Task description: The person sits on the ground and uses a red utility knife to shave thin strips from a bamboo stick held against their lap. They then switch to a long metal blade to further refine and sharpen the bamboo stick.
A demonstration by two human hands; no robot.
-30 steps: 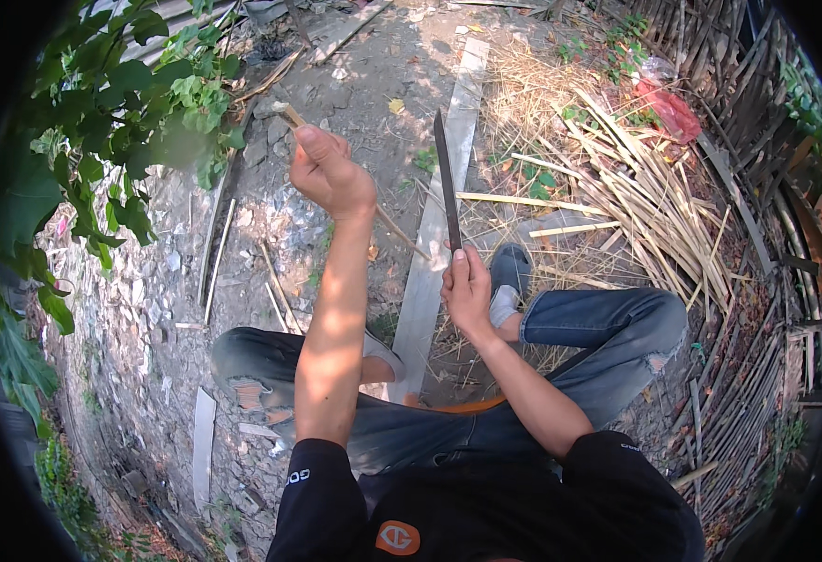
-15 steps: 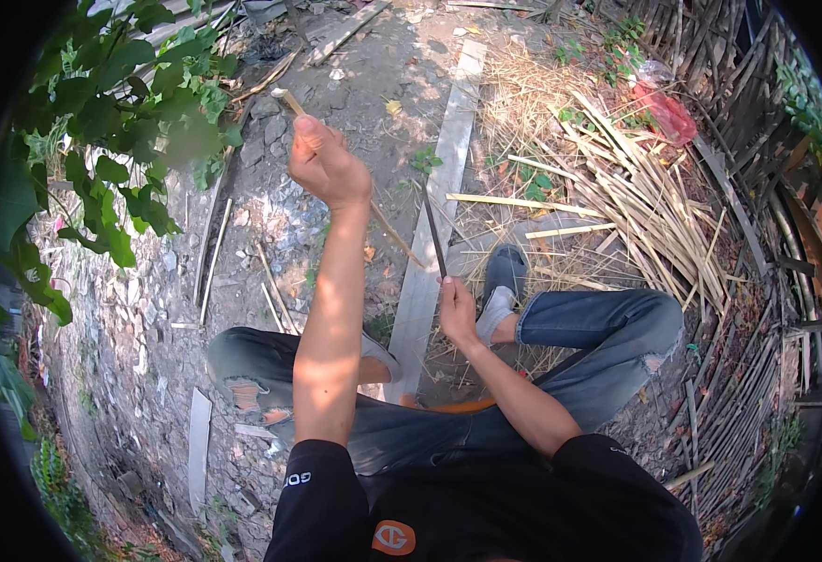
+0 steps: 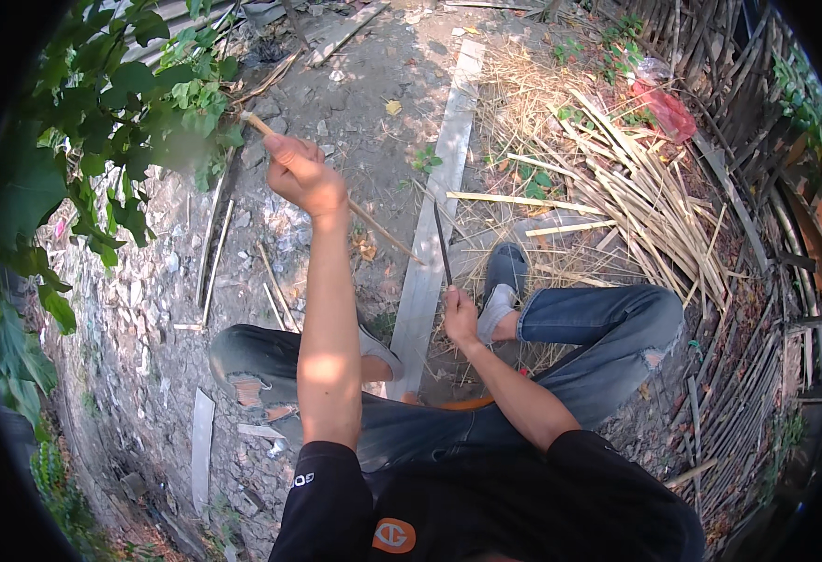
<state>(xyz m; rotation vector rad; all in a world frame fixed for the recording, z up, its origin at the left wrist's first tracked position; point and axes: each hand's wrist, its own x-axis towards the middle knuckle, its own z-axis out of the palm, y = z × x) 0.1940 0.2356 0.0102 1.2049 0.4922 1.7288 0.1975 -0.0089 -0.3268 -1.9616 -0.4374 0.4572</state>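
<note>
The stony dirt ground (image 3: 149, 309) spreads under and ahead of both hands, littered with chips and thin sticks. Leafy green branches (image 3: 102, 122) hang just to the left of the left hand, some leaves close beside its knuckles. Well off to the right of the right hand lies a heap of split bamboo strips (image 3: 645, 197), pale and fanned out over dry straw, with a rough fence of stakes (image 3: 757, 356) beyond it. A long grey plank (image 3: 434, 234) runs away from the person between the two hands, passing just left of the right hand. Below the hands the person's legs in blue jeans (image 3: 598, 328) are bent — the right knee out to the right of the right hand, a grey shoe (image 3: 503, 281) just beside that hand.

The left hand (image 3: 303, 173) is raised forward on a straight arm, fingers closed tight around a thin bamboo stick (image 3: 374, 229); the stick pokes out past the hand toward the upper left and slants down to the right, ending near the plank. The right hand (image 3: 461, 314) sits lower and nearer the body, fist clamped on the handle of a dark narrow knife (image 3: 443, 245) whose blade stands up and away from the hand, its tip close to the lower end of the stick — whether blade and stick touch cannot be told.
</note>
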